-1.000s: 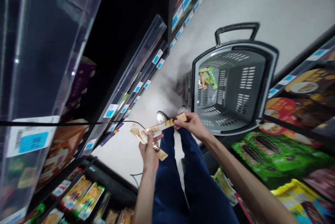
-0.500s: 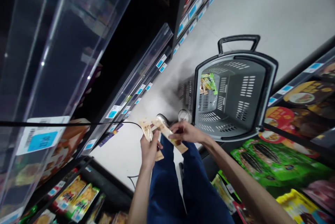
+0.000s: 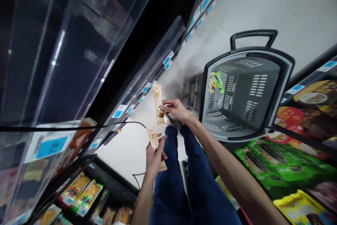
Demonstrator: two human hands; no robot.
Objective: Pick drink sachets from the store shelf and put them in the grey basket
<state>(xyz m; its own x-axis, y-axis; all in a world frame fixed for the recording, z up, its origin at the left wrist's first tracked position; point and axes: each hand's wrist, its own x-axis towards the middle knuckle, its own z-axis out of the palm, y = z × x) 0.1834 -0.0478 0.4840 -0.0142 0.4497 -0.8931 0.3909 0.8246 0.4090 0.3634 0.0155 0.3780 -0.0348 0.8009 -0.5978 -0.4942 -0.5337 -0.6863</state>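
Note:
My right hand point(image 3: 176, 108) pinches a narrow beige snack packet point(image 3: 158, 100) by its edge, out in front of my legs. The packet stands nearly upright in the view, with printed writing and a picture near its lower end. Closer to me, my left hand point(image 3: 155, 156) grips another beige snack packet point(image 3: 152, 137); its middle is hidden by the fingers. The two packets are apart. To the right of my hands is a grey shopping basket point(image 3: 238, 132) with a black handle, with a few small green and yellowish packets point(image 3: 216, 81) at its far end.
Dark shelves with clear plastic fronts and blue price tags point(image 3: 119, 111) run along the left. Bagged snacks point(image 3: 84, 197) lie at lower left. Green seed bags point(image 3: 276, 161) and a yellow bag point(image 3: 302, 207) fill the right shelf. A thin black cord point(image 3: 105, 126) crosses the left side.
My right hand has moved its packet forward, away from the left hand's packet, and turned it more upright. My left hand still holds its packet. The basket appears further right in the view.

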